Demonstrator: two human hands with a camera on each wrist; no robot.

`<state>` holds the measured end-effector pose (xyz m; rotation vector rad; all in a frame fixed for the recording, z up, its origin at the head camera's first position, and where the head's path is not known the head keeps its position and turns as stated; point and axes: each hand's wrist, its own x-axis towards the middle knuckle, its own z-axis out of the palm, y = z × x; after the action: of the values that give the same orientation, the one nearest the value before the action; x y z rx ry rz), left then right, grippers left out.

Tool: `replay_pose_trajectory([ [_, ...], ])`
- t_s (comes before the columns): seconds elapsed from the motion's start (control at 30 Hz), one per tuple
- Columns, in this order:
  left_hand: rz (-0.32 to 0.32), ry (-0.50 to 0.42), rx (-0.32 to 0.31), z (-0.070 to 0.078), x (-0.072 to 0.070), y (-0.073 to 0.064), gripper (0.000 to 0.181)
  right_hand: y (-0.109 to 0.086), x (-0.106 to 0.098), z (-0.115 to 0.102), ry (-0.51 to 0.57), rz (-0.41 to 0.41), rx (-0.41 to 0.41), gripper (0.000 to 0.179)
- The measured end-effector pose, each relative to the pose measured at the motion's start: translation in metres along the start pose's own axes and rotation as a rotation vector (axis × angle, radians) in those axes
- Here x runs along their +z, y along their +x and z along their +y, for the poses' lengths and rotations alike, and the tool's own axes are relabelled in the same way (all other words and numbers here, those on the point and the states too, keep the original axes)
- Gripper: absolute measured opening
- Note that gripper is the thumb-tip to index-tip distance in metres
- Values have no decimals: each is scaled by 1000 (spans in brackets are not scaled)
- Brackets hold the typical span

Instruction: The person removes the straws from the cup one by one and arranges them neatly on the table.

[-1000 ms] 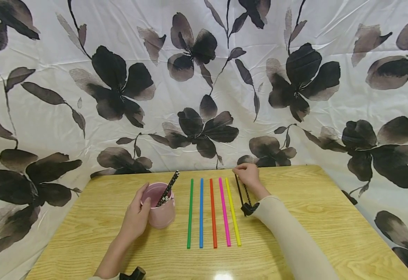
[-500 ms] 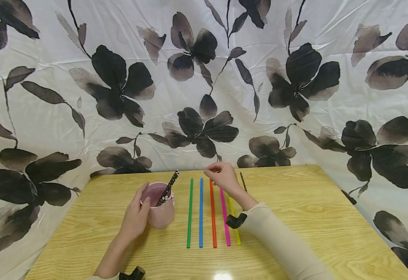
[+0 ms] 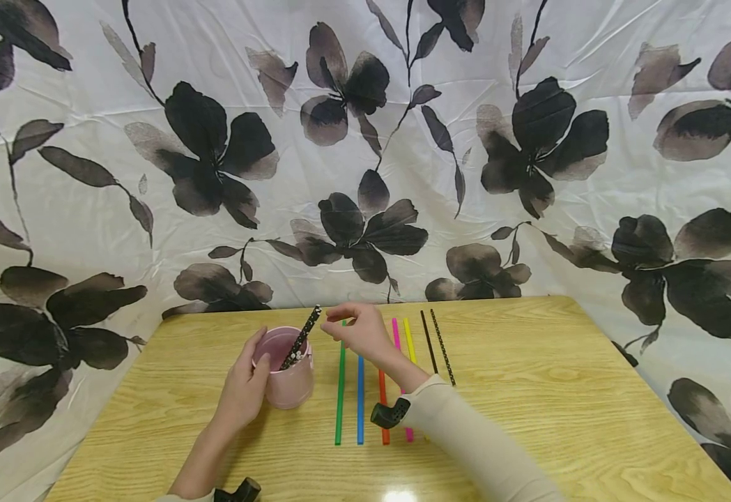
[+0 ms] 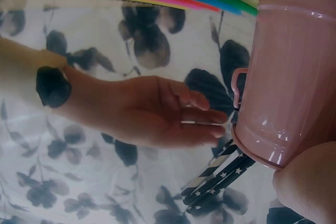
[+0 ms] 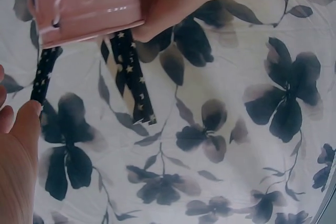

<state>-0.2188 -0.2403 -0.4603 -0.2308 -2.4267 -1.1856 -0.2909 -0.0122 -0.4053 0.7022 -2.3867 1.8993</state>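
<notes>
My left hand (image 3: 244,390) grips a small pink bucket (image 3: 291,390) from its left side, thumb over the rim. Black patterned straws (image 3: 303,336) lean out of the bucket toward the right; in the left wrist view star-printed straws (image 4: 223,179) and a striped one show beyond the rim. Close to their upper ends is my right hand (image 3: 365,336), thumb and forefinger apart, no straw visible between them. From the right wrist, a dark dotted straw (image 5: 44,74) runs from the rim to the thumb; whether they touch is unclear.
On the wooden table (image 3: 516,335) lie a green straw (image 3: 340,390), a blue straw (image 3: 360,397), a red one, a pink one and a yellow one, side by side. A black straw (image 3: 429,341) and a black dotted straw (image 3: 442,345) lie further right. Floral cloth (image 3: 365,160) hangs behind.
My right hand has moved left from above the black straws, across the coloured row, to beside the bucket. The left hand and bucket have stayed in place.
</notes>
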Motion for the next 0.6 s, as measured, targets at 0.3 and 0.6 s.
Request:
replay_pose_trajectory([
  [0.3, -9, 1, 3, -1, 0, 0, 44, 0, 20, -4, 11, 76, 7, 24],
  [0.6, -5, 3, 4, 0, 0, 0, 44, 1, 31, -6, -26, 113, 16, 13],
])
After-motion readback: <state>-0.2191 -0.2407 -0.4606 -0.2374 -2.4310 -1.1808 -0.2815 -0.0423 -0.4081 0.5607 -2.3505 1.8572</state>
